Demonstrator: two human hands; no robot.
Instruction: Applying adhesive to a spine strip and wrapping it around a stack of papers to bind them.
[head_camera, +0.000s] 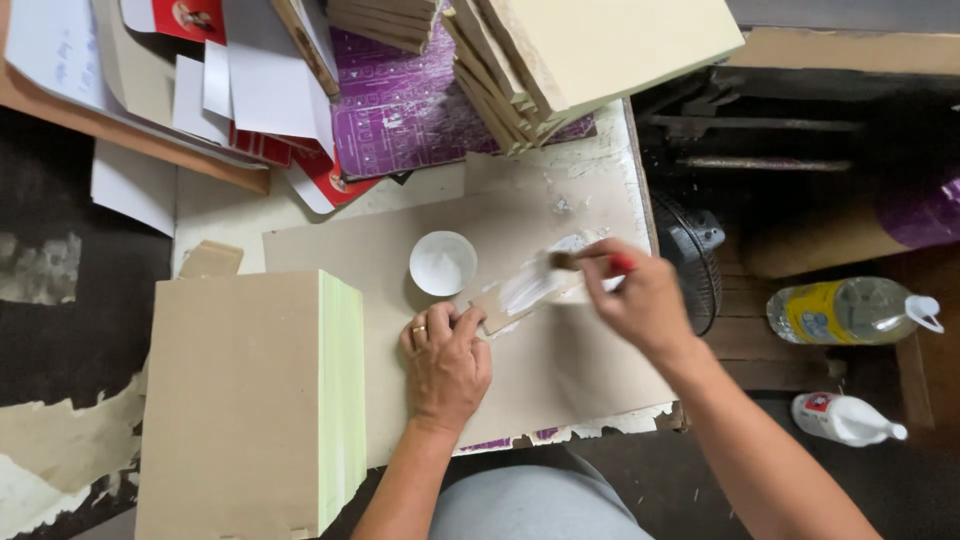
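The left hand (445, 362) presses flat on a cardboard strip (520, 295), fingers spread. The right hand (640, 300), at three o'clock, pinches a brush (580, 259). White glue covers much of the strip; the near end looks bare. The glue cup (443, 263) sits at twelve o'clock.

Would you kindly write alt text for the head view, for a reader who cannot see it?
Seen from above, a right hand brushes white glue with a paintbrush onto a cardboard strip that the left hand pins to a brown board. A small white glue bowl sits beside them, and a stack of boards lies at left.
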